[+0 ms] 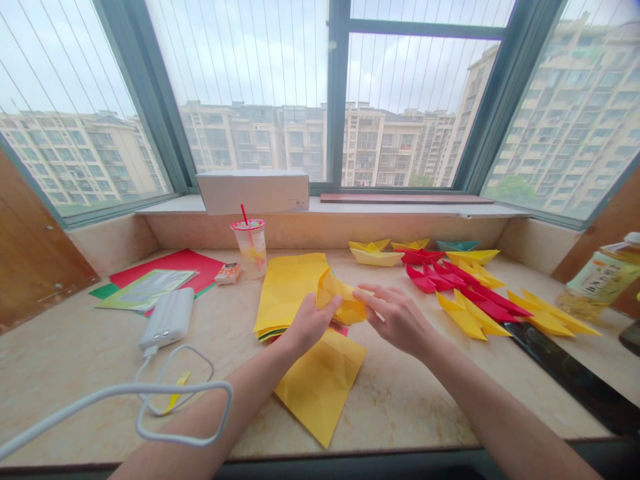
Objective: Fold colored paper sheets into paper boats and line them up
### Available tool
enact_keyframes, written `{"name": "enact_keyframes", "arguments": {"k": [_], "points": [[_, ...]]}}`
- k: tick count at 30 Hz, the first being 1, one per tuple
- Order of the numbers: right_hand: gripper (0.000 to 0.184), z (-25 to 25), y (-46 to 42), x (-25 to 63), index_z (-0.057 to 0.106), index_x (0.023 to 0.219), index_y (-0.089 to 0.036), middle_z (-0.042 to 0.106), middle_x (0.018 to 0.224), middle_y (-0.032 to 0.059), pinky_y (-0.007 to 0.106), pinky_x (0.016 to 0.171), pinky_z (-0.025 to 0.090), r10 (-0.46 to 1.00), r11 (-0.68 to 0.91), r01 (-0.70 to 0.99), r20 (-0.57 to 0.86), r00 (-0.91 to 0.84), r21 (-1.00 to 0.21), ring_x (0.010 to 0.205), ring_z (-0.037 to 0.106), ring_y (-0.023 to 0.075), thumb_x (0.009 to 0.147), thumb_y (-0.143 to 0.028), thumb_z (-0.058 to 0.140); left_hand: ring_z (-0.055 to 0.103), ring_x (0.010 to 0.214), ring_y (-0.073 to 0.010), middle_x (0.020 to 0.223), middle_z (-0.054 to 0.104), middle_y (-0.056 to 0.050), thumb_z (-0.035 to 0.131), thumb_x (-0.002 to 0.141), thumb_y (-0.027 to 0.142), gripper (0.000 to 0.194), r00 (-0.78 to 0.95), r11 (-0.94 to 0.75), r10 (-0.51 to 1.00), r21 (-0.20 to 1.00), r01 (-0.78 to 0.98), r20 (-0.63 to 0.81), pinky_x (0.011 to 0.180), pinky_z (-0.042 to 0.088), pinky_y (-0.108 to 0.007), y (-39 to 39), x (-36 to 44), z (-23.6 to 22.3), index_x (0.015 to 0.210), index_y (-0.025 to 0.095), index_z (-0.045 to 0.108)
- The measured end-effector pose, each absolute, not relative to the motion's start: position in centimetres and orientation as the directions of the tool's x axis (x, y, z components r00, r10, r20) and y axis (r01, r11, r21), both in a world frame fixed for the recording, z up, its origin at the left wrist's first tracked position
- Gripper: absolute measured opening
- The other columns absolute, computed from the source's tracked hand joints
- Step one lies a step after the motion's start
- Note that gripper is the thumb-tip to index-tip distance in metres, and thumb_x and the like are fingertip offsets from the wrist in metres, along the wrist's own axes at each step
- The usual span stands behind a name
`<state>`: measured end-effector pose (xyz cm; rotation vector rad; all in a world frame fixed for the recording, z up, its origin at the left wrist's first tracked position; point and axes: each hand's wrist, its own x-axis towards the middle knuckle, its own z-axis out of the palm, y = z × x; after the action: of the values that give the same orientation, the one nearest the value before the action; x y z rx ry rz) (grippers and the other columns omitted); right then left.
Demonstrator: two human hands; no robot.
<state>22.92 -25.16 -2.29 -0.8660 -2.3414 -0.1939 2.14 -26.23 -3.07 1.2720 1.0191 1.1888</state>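
Between my two hands is a partly folded piece of yellow paper (pixel 345 308), raised a little above the counter. My left hand (pixel 314 320) pinches its left side, thumb in front. The fingers of my right hand (pixel 397 315) close on its right edge. Below, a creased yellow sheet (pixel 325 383) lies flat with one corner toward me. Just behind my left hand is a stack of yellow paper (pixel 290 287), with darker sheets showing at its lower edge. Several folded paper boats, among them a yellow boat (pixel 470 317) and a red boat (pixel 417 256), stand to the right.
At left lie a white power bank (pixel 167 319) with a looping white cable (pixel 185 387), red paper (pixel 185 263) and a small orange-white packet (pixel 229 273). A drink cup (pixel 251 247) stands behind. A black glossy object (pixel 570 373) and a bottle (pixel 603 277) are at right.
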Motion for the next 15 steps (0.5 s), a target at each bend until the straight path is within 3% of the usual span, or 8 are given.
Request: {"name": "enact_keyframes", "arguments": {"k": [5, 12, 15], "points": [[0.032, -1.49, -25.54, 22.92, 0.063, 0.127, -0.024, 0.066, 0.127, 0.0146, 0.048, 0.092, 0.047, 0.501, 0.77, 0.638, 0.608, -0.616, 0.013, 0.108, 0.067, 0.0281, 0.098, -0.02, 0.049, 0.073, 0.072, -0.0237, 0.086, 0.075, -0.011, 0.071, 0.078, 0.046, 0.045, 0.13, -0.048, 0.989, 0.989, -0.141, 0.067, 0.06, 0.059, -0.032, -26.14, 2.14, -3.36, 0.105, 0.009, 0.068], [0.038, -1.48, -25.27, 23.6, 0.057, 0.134, -0.024, 0.062, 0.13, 0.0149, 0.048, 0.093, 0.048, 0.464, 0.775, 0.623, 0.579, -0.67, 0.1, 0.109, 0.064, 0.0286, 0.097, -0.015, 0.049, 0.073, 0.074, -0.0244, 0.088, 0.075, -0.011, 0.073, 0.078, 0.044, 0.048, 0.137, -0.019, 0.99, 0.988, -0.156, 0.041, 0.061, 0.06, -0.032, -26.15, 2.05, -3.07, 0.112, 0.011, 0.065], [0.03, -1.58, -25.27, 23.54, 0.063, 0.122, -0.022, 0.063, 0.13, 0.0142, 0.049, 0.094, 0.046, 0.462, 0.725, 0.671, 0.614, -0.64, 0.153, 0.108, 0.062, 0.0296, 0.097, -0.015, 0.048, 0.072, 0.068, -0.023, 0.085, 0.075, -0.011, 0.073, 0.078, 0.043, 0.047, 0.137, -0.005, 0.99, 0.989, -0.145, 0.025, 0.059, 0.059, -0.032, -26.17, 2.12, -3.02, 0.11, 0.01, 0.064]]}}
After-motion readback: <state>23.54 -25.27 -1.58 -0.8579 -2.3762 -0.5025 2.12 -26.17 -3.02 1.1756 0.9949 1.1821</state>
